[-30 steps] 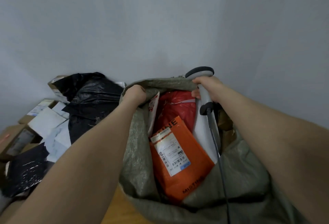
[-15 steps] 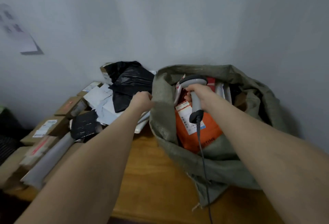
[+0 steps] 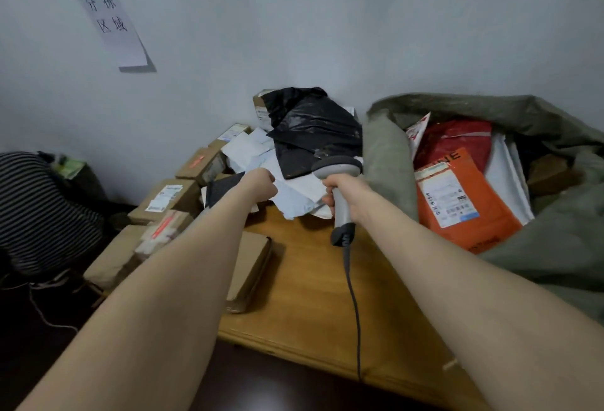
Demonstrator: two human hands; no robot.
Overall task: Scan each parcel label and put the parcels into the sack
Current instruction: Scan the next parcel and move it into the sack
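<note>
The green woven sack [image 3: 387,155] lies open on the right of the wooden table [image 3: 310,299]. Inside it are an orange parcel [image 3: 474,211] with a white label, a red parcel [image 3: 454,139] and white ones. My right hand [image 3: 344,190] grips a grey barcode scanner [image 3: 336,167], head pointing at the parcel pile, cable hanging down. My left hand [image 3: 261,181] has its fingers curled at the edge of a white mailer [image 3: 294,196] in the pile. A black bag parcel [image 3: 310,129] lies on top behind it.
Several cardboard boxes [image 3: 170,198] with labels are stacked at the table's left, and a flat brown box [image 3: 251,266] lies under my left forearm. A paper sign [image 3: 111,24] hangs on the wall. A person in a striped top [image 3: 36,211] is at far left.
Both hands left the sack's rim and moved left to the parcel pile. The scanner came out of the sack mouth. The view pulled back and turned left.
</note>
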